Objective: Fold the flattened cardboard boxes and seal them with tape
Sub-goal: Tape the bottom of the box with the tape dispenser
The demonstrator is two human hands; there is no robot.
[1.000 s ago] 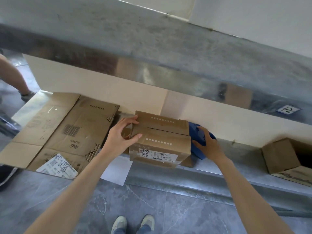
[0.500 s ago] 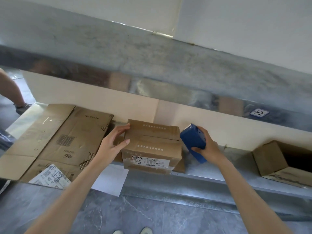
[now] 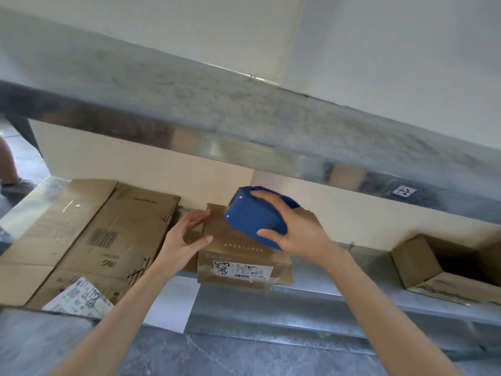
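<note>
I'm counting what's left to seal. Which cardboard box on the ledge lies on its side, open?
The brown cardboard box at far right, its dark inside showing. The small labelled box is closed; the cardboard at left lies flat.

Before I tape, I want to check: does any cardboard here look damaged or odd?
Yes. The flattened brown cardboard sheet left of the small brown cardboard box has torn, ragged edges exposing its corrugation.

The blue dispenser (image 3: 254,221) hides part of the box (image 3: 238,257) top.
</note>
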